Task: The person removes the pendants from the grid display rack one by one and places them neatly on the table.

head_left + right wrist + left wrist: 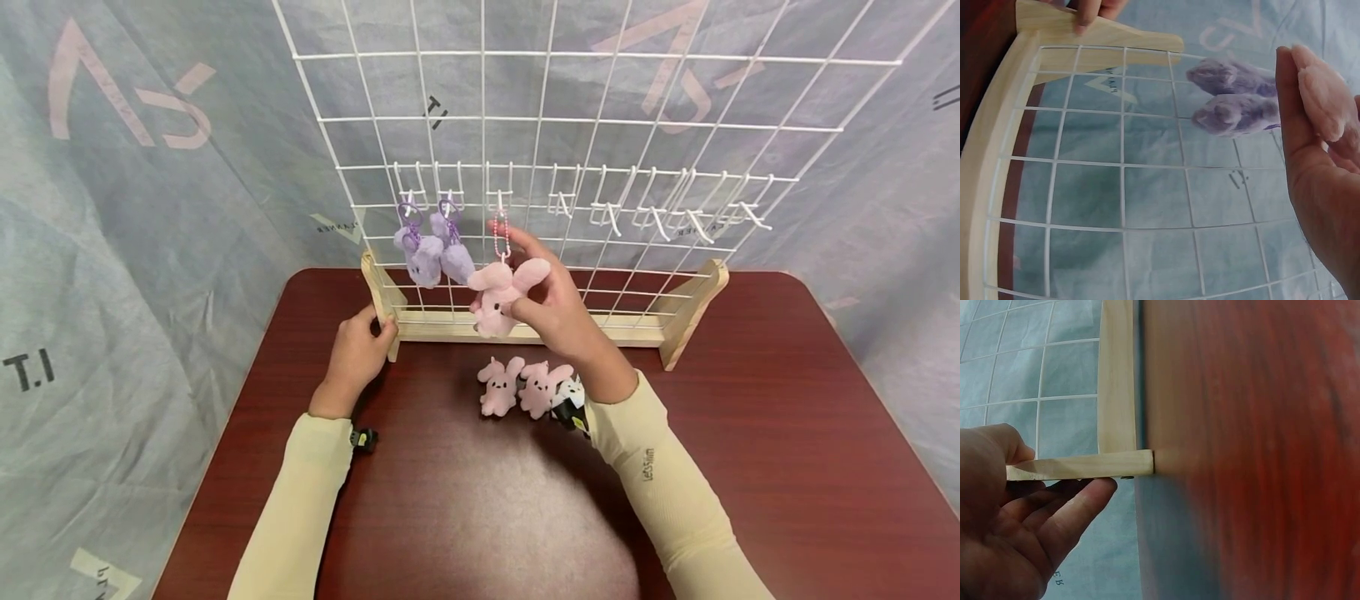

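Observation:
My right hand (558, 312) pinches a pink bunny plush keychain (489, 315) in front of the white wire grid, thumb across its front. The pink bead chain (496, 243) rises from the plush to a white hook (499, 200), its top overlapping the hook. In the right wrist view the plush (1322, 94) lies against the fingers. My left hand (358, 354) grips the grid's left wooden leg (381, 287). The left wrist view shows the thumb on one side of that leg (1085, 464) and fingers on the other.
Two purple plush keychains (425, 262) hang on hooks to the left. Several white hooks (652, 218) line the grid rightward. On the reddish-brown table (480, 517) sit two pink bunny plushes (498, 392) and a black-and-white plush (572, 392), partly behind my right wrist.

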`<state>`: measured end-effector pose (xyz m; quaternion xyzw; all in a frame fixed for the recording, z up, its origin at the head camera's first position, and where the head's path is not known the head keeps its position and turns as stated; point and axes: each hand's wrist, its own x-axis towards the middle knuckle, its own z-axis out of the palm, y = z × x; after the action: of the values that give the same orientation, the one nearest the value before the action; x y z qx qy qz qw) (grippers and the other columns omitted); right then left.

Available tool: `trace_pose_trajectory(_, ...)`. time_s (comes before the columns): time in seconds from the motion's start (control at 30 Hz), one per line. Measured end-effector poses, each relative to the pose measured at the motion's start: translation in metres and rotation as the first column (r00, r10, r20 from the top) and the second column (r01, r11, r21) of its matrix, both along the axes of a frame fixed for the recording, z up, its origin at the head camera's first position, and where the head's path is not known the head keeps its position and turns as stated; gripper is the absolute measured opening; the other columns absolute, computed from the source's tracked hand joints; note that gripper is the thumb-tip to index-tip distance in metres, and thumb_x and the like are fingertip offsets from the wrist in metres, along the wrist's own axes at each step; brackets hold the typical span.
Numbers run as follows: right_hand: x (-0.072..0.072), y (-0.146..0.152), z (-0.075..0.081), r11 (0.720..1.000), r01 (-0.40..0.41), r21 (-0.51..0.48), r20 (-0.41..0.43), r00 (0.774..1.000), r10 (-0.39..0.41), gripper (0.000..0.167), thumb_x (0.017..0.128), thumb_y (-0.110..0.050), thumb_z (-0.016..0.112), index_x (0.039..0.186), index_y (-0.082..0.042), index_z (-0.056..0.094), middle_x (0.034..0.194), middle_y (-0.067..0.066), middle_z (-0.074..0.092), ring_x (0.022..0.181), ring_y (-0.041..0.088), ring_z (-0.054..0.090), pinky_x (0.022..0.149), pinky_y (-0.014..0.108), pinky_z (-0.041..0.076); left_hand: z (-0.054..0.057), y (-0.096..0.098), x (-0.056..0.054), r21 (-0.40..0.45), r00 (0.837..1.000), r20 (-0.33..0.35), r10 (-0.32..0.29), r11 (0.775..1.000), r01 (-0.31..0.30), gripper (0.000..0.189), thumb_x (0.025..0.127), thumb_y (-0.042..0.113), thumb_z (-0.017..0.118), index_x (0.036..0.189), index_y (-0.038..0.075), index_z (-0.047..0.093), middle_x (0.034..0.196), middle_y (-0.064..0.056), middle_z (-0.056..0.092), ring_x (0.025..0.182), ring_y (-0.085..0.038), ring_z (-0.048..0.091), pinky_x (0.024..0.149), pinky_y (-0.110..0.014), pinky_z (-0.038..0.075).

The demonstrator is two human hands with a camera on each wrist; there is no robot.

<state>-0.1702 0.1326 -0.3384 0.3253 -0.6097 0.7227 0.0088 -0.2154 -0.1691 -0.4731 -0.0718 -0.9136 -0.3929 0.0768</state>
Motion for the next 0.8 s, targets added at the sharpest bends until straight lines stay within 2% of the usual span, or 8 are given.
trace_pose_trajectory(0.23,0.0012,0.0,0.0057,1.0,-0.01,-0.022,-0.015,1.0,0.01,0.088,0.078,0.011,0.049,0.163,-0.002,0.031,0.107,0.007,0.075,0.084,0.022,0.077,0.066,0.036,0.064,-0.0005,0.0004,-0.0004,-0.005,1.0,0.002,0.001,1.0,-0.001,0.035,0.107,0.027,0.058,0.134,0.007,0.067,0.1,-0.019,0.079,0.083,-0.031,0.076,0.084,-0.054,0.059)
trace_pose_trajectory(0.43,0.0032,-0.001,0.0058,1.0,-0.005,-0.019,-0.037,0.999,0.004,0.083,0.078,0.011,0.05,0.159,0.003,0.036,0.106,0.006,0.073,0.086,0.021,0.076,0.068,0.036,0.064,0.0001,0.0008,-0.0005,-0.009,1.0,0.002,0.009,1.0,-0.009,0.032,0.106,0.028,0.058,0.129,0.008,0.068,0.099,-0.018,0.079,0.085,-0.032,0.075,0.085,-0.054,0.059)
trace_pose_trajectory(0.6,0.0062,-0.0016,0.005,0.999,0.047,0.009,-0.006,0.999,-0.047,0.07,0.08,0.014,0.053,0.15,0.013,0.042,0.11,0.003,0.071,0.091,0.017,0.076,0.073,0.032,0.064,0.0002,0.0008,0.0001,-0.008,1.0,0.001,0.014,1.0,-0.014,0.032,0.106,0.027,0.058,0.129,0.007,0.068,0.101,-0.019,0.079,0.087,-0.032,0.075,0.086,-0.054,0.058)
trace_pose_trajectory(0.8,0.0074,-0.0029,-0.0001,0.995,0.101,-0.005,0.021,0.995,-0.101,0.046,0.086,0.012,0.057,0.13,0.018,0.05,0.106,0.002,0.07,0.083,0.016,0.079,0.066,0.028,0.062,0.0002,0.001,-0.0003,-0.005,1.0,-0.002,0.007,1.0,-0.007,0.033,0.106,0.027,0.058,0.131,0.007,0.068,0.101,-0.019,0.079,0.084,-0.031,0.074,0.085,-0.053,0.059)
